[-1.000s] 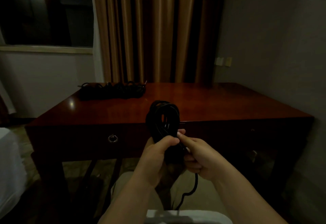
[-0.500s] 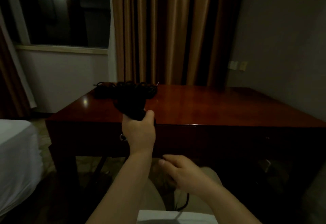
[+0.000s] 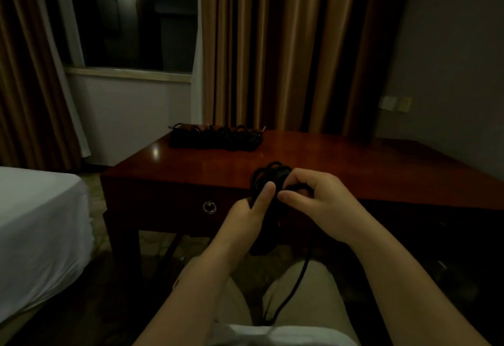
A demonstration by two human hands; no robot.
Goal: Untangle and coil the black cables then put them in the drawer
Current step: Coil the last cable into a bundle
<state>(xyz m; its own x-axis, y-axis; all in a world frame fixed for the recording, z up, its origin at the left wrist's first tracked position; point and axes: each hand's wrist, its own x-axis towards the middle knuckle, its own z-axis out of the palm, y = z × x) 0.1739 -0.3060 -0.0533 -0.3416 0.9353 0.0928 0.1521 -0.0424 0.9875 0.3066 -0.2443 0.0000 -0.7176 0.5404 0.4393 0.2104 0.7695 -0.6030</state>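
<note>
Cable coil (image 3: 268, 182), black and thin, held up at the centre of the frame in front of the near edge of a dark red wooden table (image 3: 341, 160). It looks light, soft and springy: loops will likely slump or spring apart if released, so the best hold seems to be across the gathered bundle, where all the turns meet, rather than on a single strand. The left hand (image 3: 249, 216) grips the lower part of the bundle, thumb pressed up along it. The right hand (image 3: 313, 195) curls over the coil's right side, fingers bent, pinching at the loops; exactly which strand it holds is too dark to tell. A loose tail (image 3: 297, 285) hangs down from the hands between the person's knees at lower centre. Further black cables (image 3: 215, 137) lie heaped on the table's far left corner, upper middle of the frame. The drawer (image 3: 169, 206) sits closed in the table front, its ring pull (image 3: 209, 207) just left of the hands.
</note>
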